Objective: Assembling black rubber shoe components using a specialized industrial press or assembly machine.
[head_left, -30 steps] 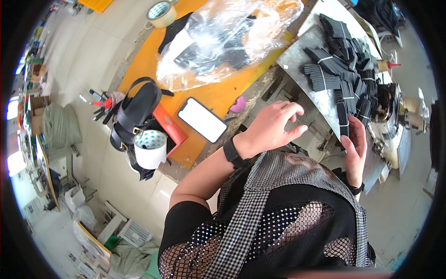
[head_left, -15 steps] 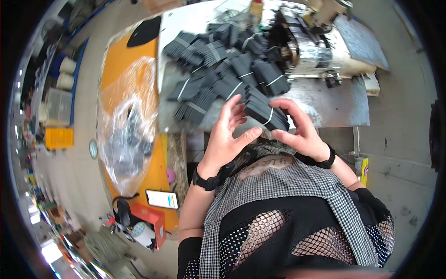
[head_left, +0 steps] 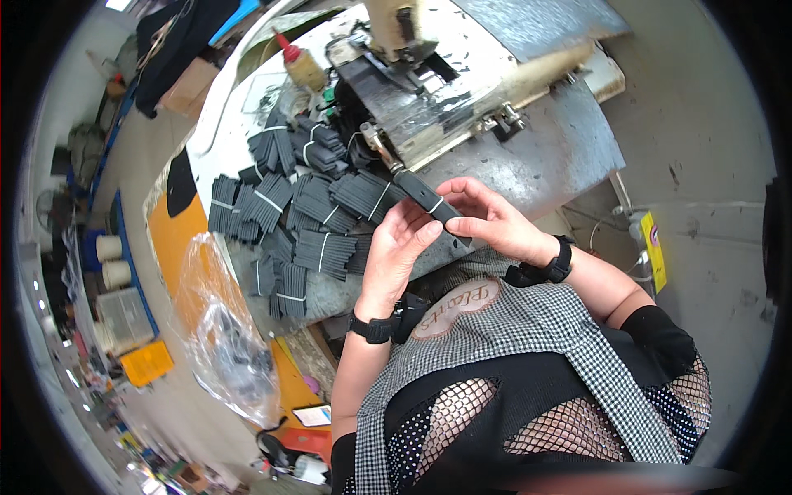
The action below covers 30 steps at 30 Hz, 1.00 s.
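Between my two hands is a banded bundle of flat dark grey strips (head_left: 426, 195), tilted, with a white band around its middle. My left hand (head_left: 391, 260) closes on its left side, thumb in front and fingers partly hidden behind it. On the other side, my right hand (head_left: 493, 224) pinches the lower end between thumb and curled fingers. Just left of my hands, several similar bundles (head_left: 323, 252) lie heaped on the metal-topped table (head_left: 528, 165), each tied with a white band.
A worn metal machine (head_left: 437, 91) stands beyond my hands. Behind the heap is a bottle with a red tip (head_left: 304, 68). Clear plastic bags (head_left: 227, 355) lie on the orange surface at left, near a phone (head_left: 312, 415). A yellow box (head_left: 652, 252) stands at right.
My view has swung toward the machine, so the heap appears further left. My left hand, open and apart from the bundle before, has closed on it. The bundle has been turned in my hands.
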Available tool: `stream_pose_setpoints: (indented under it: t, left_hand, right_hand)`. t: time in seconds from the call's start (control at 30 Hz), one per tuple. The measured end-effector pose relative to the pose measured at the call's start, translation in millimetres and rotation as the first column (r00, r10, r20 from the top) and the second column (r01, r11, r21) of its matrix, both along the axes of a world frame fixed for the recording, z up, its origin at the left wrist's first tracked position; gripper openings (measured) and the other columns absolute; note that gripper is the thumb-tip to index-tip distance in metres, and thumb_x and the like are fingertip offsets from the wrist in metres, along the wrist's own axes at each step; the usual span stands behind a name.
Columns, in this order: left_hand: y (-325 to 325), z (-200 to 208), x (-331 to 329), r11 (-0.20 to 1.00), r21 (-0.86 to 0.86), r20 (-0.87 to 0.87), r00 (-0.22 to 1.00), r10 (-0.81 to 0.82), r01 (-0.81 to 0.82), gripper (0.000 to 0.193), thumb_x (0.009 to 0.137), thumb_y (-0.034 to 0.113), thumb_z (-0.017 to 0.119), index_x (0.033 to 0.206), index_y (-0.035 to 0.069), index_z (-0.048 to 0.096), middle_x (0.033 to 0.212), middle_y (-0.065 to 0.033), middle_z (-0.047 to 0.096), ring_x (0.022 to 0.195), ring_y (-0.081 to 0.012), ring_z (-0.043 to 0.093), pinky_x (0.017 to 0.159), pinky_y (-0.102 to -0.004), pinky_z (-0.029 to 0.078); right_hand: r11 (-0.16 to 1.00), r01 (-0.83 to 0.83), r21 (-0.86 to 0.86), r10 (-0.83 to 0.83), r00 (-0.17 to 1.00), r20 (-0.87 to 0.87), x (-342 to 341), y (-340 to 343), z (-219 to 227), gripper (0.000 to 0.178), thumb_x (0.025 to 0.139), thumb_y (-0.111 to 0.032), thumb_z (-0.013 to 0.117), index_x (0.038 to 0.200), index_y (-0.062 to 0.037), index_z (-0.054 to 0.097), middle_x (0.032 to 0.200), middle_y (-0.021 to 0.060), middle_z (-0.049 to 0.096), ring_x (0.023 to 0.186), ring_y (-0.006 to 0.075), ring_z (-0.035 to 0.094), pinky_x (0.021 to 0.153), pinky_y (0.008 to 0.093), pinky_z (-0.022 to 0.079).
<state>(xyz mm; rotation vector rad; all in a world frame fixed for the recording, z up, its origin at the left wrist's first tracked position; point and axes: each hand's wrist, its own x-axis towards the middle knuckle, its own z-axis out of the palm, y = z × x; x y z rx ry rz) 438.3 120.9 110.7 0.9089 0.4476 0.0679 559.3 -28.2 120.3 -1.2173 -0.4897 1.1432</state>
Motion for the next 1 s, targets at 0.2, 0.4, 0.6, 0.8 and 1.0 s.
stream_pose_setpoints:
  t: [0.2,0.4,0.6,0.8,1.0]
  left_hand:
    - [-1,-20,16,0.990,0.000,0.000,0.990,-0.143,0.143,0.046,0.087,0.015,0.067,0.124,-0.002,0.045,0.121,-0.0102,0.054,0.112,-0.0182,0.055,0.098,-0.0346,0.044]
    - [-3,-38,18,0.985,0.058,-0.078,0.984,-0.159,0.164,0.044,0.087,0.013,0.067,0.123,0.000,0.047,0.114,-0.0086,0.059,0.104,-0.0167,0.059,0.094,-0.0320,0.047]
    - [-2,-52,18,0.955,-0.052,-0.110,0.949,-0.295,0.291,0.040,0.083,0.010,0.072,0.118,0.001,0.053,0.112,-0.0050,0.061,0.101,-0.0122,0.058,0.091,-0.0257,0.045]
    - [-6,-62,17,0.890,-0.268,-0.022,0.921,-0.389,0.370,0.035,0.086,0.000,0.061,0.120,0.001,0.052,0.112,-0.0069,0.060,0.102,-0.0181,0.061,0.091,-0.0337,0.051]
    - [-5,-58,15,0.881,-0.305,-0.017,0.923,-0.384,0.361,0.042,0.078,-0.007,0.064,0.118,0.001,0.053,0.110,-0.0044,0.059,0.101,-0.0152,0.059,0.089,-0.0290,0.049]
  right_hand:
    - [0.990,0.135,0.034,-0.134,0.990,-0.043,-9,-5,-5,0.044,0.090,-0.013,0.061,0.130,-0.0072,0.042,0.114,0.0051,0.054,0.110,0.0136,0.050,0.096,0.0313,0.043]
    - [0.971,0.237,-0.016,-0.237,0.971,-0.010,-25,-14,-27,0.040,0.092,-0.012,0.058,0.129,-0.0020,0.047,0.115,0.0052,0.058,0.107,0.0117,0.053,0.094,0.0286,0.043]
    - [0.911,0.411,-0.031,-0.412,0.911,-0.026,-40,-26,-46,0.039,0.095,-0.015,0.055,0.129,0.0014,0.050,0.114,0.0037,0.060,0.103,0.0105,0.054,0.093,0.0261,0.042]
    - [0.882,0.469,-0.043,-0.468,0.883,0.033,-56,-21,-60,0.041,0.096,-0.022,0.053,0.132,-0.0018,0.048,0.115,0.0053,0.058,0.105,0.0149,0.053,0.094,0.0292,0.041]
    - [0.868,0.457,0.192,-0.243,0.056,0.968,-49,-19,-46,0.041,0.074,-0.011,0.068,0.114,-0.0059,0.059,0.100,0.0102,0.055,0.090,0.0285,0.053,0.077,0.0372,0.045]
